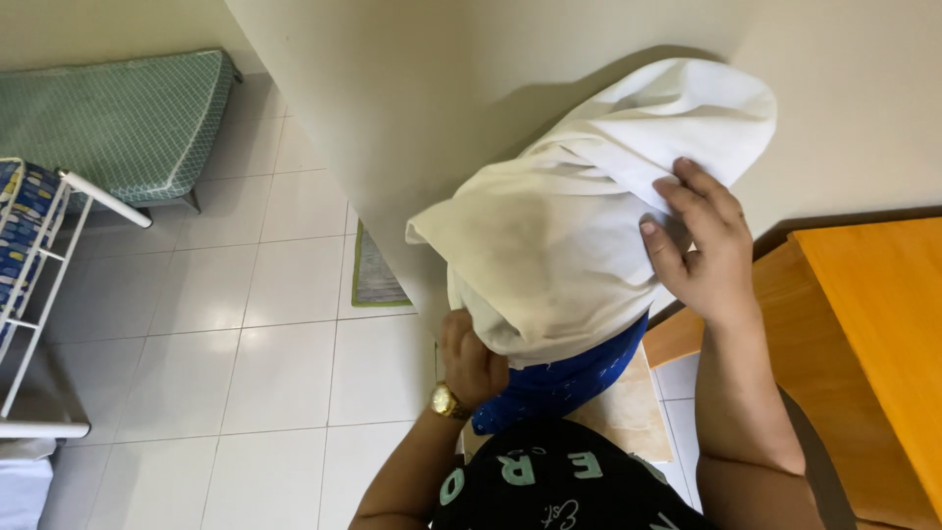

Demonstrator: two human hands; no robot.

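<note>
Head view, looking down along my own arms. A pillow [564,378] with a blue patterned end is going into a white pillowcase [579,216]; the case covers most of it and only the blue end shows at the bottom, close to my chest. The whole bundle is held up in the air against the pale wall [392,108].

Left hand [471,358], gold watch [446,400] on the wrist: closed on the lower hem of the pillowcase where it meets the blue end. Fingers curl under the cloth, so I cannot see how much fabric they hold.

Right hand [702,250]: fingers spread and bent, pinching a fold of white cloth high on the right side.

Around: white tiled floor [285,373], a small green-edged mat [373,270] by the wall, a green checked mattress [118,123] top left, a white metal rack [44,255] at left, an orange wooden tabletop [883,334] at right.

Judgement on doing this well: cloth is bunched near the top, so the corners look unfilled. I'd keep the left grip firm on the hem, use the right to shake the case downward in short pulls, and work the pillow's far corners into the case's corners before letting the hem go
</note>
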